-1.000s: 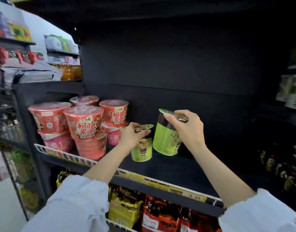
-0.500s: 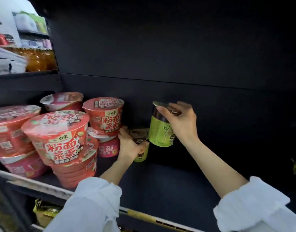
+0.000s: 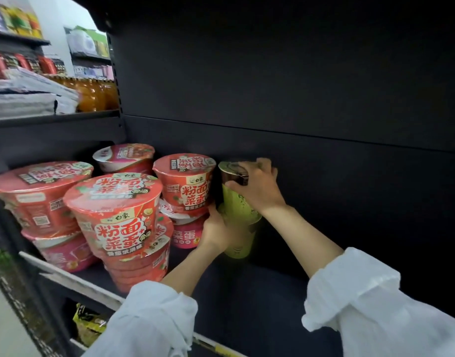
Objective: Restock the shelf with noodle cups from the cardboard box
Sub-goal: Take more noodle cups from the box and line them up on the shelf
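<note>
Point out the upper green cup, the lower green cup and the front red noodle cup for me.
upper green cup (image 3: 238,202), head view, green side wall.
lower green cup (image 3: 238,249), head view, lower side wall.
front red noodle cup (image 3: 118,228), head view, printed front label.

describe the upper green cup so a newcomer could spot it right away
On the dark shelf, look right of the red noodle cups. Two slim cups stand stacked by the back wall; the upper green cup, under the right hand, is tall, narrow and lime-green, unlike its wide neighbours.

Upper cup (image 3: 240,202) in right hand (image 3: 257,188) sits atop lower cup (image 3: 238,243), held by left hand (image 3: 217,229). Stacked bowls (image 3: 185,186) just left of both grips; shelf back wall (image 3: 324,176) right behind.
</note>
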A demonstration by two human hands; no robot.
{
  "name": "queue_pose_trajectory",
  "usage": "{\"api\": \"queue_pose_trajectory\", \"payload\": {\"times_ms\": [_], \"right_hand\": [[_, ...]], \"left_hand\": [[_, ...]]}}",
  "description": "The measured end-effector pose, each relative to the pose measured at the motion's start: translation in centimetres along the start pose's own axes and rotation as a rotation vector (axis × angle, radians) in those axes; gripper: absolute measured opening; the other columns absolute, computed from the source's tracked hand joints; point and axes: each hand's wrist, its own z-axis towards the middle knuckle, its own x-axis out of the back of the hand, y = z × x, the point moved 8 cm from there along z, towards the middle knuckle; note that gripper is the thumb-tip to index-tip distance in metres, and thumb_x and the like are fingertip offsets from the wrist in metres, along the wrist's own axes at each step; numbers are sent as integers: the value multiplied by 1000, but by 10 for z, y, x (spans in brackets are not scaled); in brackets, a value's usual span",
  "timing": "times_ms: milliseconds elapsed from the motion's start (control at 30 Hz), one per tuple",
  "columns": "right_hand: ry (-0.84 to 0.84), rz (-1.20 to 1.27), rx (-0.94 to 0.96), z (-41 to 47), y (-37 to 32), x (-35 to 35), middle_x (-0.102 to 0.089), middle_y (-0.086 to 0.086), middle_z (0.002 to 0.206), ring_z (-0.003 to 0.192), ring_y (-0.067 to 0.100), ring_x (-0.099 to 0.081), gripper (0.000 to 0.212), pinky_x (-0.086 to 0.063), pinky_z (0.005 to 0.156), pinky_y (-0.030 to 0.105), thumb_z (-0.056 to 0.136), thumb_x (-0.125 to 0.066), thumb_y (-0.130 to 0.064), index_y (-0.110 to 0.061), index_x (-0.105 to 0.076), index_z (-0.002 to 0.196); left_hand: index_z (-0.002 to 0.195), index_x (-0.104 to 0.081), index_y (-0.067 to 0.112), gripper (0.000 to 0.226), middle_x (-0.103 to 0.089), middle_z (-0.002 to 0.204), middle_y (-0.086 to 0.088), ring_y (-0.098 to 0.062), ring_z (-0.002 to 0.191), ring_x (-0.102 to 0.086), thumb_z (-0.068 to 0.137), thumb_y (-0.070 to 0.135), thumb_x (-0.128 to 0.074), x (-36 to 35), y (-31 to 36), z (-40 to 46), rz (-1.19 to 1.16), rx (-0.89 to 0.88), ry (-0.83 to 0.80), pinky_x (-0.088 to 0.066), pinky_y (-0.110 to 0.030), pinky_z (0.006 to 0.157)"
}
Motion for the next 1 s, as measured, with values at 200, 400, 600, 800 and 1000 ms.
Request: {"api": "queue_pose_trajectory", "payload": {"times_ms": [200,400,600,800,1000], "right_hand": [[-70,288,-2,-8,13,0,-1,11,152,141,35,-16,98,-28,110,42,74,-77,-22,-38,-13,146],[-35,396,-141,-45,36,29,-16,12,149,134,26,-35,100,-34,105,32,80,-73,-15,-36,-3,149],[-58,355,-173,-117,32,49,-54,10,127,98,14,-56,47,-43,84,23,88,-62,-17,-18,-48,133],[4,378,-203,-226,6,79,-65,2,108,94,11,-60,23,-42,75,19,91,-57,-16,-18,-64,112],[170,285,-282,-358,-3,122,-69,-1,92,88,13,-64,16,-53,80,29,92,-55,-14,-19,-66,102]], "left_hand": [[144,-16,1,105,-44,141,-11,-24,132,-43,69,30,-83,-4,11,-2,140,37,-76,-36,-33,108],[136,-36,3,77,-49,134,-13,-29,127,-44,74,19,-78,17,24,-27,206,-50,-21,-38,-37,106],[119,-59,4,36,-65,111,-13,-26,102,-63,84,-1,-58,41,54,-98,245,-241,-5,-51,-35,88],[107,-64,15,21,-69,99,-2,-18,88,-64,87,12,-57,58,82,-212,322,-419,34,-53,-38,80],[109,-64,17,21,-68,101,2,-16,93,-62,90,19,-55,34,117,-343,300,-475,-109,-52,-35,80]]}}
